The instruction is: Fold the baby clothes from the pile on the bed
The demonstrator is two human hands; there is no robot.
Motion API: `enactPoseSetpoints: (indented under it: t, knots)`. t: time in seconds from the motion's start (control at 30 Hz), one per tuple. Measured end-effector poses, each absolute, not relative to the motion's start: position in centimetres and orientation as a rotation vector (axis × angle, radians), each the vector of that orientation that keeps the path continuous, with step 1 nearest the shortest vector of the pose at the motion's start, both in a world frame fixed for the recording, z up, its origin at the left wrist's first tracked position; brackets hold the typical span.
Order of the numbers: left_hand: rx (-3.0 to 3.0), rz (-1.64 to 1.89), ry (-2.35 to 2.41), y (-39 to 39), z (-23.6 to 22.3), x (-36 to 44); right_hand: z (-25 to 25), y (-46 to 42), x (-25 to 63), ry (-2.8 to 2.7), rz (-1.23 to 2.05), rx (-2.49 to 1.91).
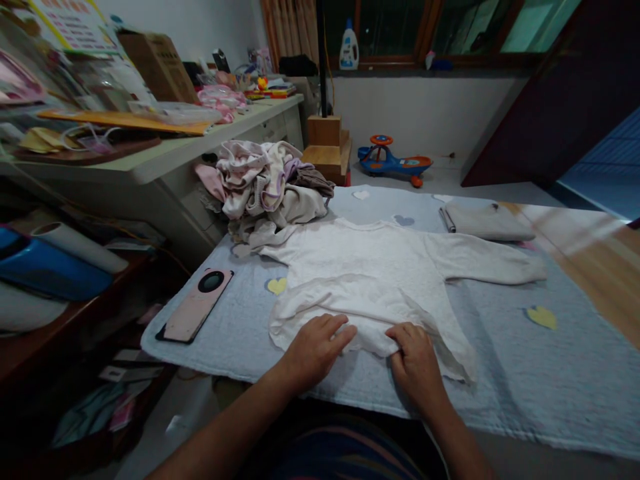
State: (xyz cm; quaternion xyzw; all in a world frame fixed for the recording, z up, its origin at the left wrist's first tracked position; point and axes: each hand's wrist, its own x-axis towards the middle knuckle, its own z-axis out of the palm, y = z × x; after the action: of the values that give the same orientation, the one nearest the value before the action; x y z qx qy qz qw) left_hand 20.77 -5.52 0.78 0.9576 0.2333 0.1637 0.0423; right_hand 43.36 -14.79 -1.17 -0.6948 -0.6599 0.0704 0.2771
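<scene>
A white long-sleeved shirt (370, 257) lies spread on a pale blue quilted mat, its neckline on the far side and one sleeve stretched out to the right. Its lower edge is rumpled and partly lifted near me. My right hand (413, 350) pinches that hem between thumb and fingers. Over the hem to the left rests my left hand (320, 343), fingers stretched out and thumb apart, touching the fabric. The other sleeve reaches toward a heap of crumpled clothes (270, 183) at the mat's far left.
A pink phone (193, 313) lies on the mat (565, 373) at left. Folded grey cloth (487, 223) sits at the far right. A cluttered desk (165, 150) borders the left side. Beyond are a wooden step stool (325, 157), a blue ride-on toy (395, 162) and a detergent bottle (349, 50).
</scene>
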Motion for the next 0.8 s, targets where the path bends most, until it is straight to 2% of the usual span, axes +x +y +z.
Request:
enactPoseSetpoints:
  t: [0.3,0.53,0.7,0.8]
  knots:
    - [2.603,0.517,0.721,-5.3,1.7,19.8,-1.0,-14.9,43.2,-1.790,0.203,-1.893]
    - [2.652,0.219,0.795,-6.1,2.1,18.4,0.4,-15.6,45.6,-1.801,0.304,-1.818]
    - [2.631,0.064,0.871,-6.1,3.0,17.2,1.6,-17.3,46.5,-1.957,0.456,-1.914]
    - [2.526,0.053,0.810,-5.8,3.6,16.9,3.1,-18.1,47.1,-2.002,0.671,-1.873]
